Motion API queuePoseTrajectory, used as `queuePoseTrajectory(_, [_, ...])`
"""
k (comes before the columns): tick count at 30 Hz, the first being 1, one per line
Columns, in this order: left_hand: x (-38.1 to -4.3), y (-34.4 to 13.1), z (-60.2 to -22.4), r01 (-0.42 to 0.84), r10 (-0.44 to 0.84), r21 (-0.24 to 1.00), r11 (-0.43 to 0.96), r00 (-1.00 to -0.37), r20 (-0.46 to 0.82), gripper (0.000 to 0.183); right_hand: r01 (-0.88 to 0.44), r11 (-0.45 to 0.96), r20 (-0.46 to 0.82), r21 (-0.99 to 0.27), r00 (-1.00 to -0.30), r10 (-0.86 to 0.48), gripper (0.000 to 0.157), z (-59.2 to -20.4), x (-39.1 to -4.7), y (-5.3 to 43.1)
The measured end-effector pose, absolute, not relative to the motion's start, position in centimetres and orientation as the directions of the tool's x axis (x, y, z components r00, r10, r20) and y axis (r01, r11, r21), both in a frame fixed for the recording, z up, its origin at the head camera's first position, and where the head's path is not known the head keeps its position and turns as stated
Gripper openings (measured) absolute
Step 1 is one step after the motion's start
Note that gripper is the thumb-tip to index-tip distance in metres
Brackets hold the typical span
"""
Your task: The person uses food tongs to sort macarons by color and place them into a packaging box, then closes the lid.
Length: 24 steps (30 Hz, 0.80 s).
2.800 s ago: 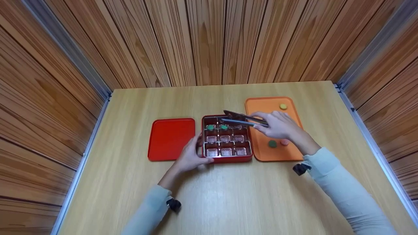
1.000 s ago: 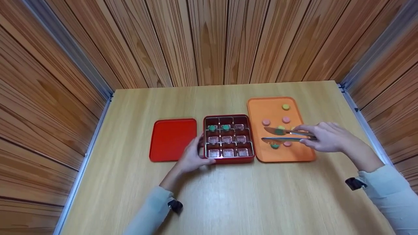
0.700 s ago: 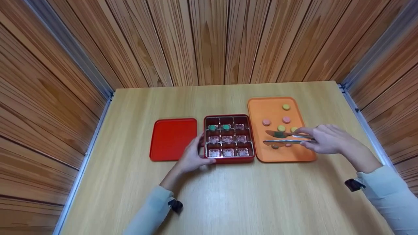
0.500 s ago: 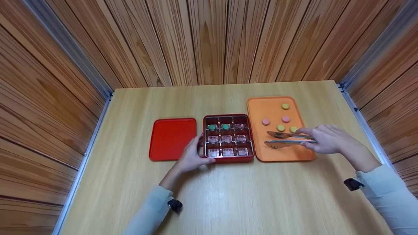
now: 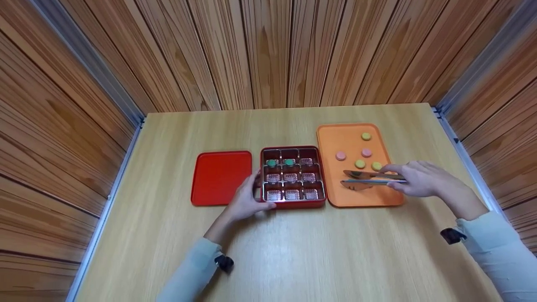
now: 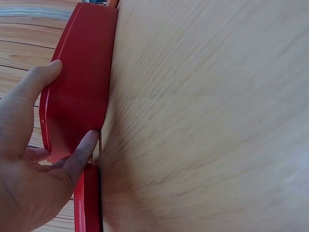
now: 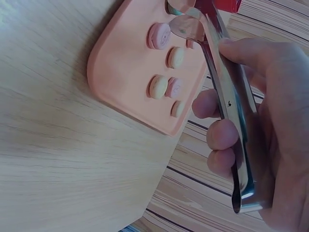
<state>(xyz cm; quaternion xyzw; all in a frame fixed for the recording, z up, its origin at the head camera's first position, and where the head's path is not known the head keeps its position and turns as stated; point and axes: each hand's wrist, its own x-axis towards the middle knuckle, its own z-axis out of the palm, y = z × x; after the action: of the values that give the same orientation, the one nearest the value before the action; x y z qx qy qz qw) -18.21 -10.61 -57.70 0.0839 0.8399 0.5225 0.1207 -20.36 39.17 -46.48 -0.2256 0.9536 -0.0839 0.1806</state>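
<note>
In the head view my left hand [image 5: 244,201] holds the near left corner of a red box [image 5: 300,204], thumb along its front and fingers at its left side. The box has a divided insert; green macarons [image 5: 271,162] sit in its back-left and back-middle compartments. My right hand [image 5: 419,179] grips metal tongs [image 5: 388,176], fingers wrapped round the arms in the right wrist view. The tong tips are low over the near part of an orange tray [image 5: 340,136]. A green macaron [image 7: 171,8] shows at the tips; whether they pinch it I cannot tell.
Pink macarons [image 5: 340,156] and yellow macarons [image 5: 366,136] lie on the tray beyond the tongs. Another pink macaron [image 7: 159,36] lies close to the tips. Left of the box is a flat red lid [image 5: 220,178]. Wood-panelled walls [image 5: 268,54] enclose the table.
My right hand has moved the tongs from above the box's back row rightward to the tray. Their arms have then drawn slightly closer, over the green macarons. My left hand stays at the box.
</note>
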Motion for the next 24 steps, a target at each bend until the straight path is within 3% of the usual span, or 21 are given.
queuePoseTrajectory(24, [-18.18, -10.6, -57.75, 0.014, 0.266, 0.91, 0.415, -0.958, -0.106, 0.124, -0.402, 0.872, -0.309, -0.278, -0.823, -0.477, 0.041, -45.56, -20.94, 39.34])
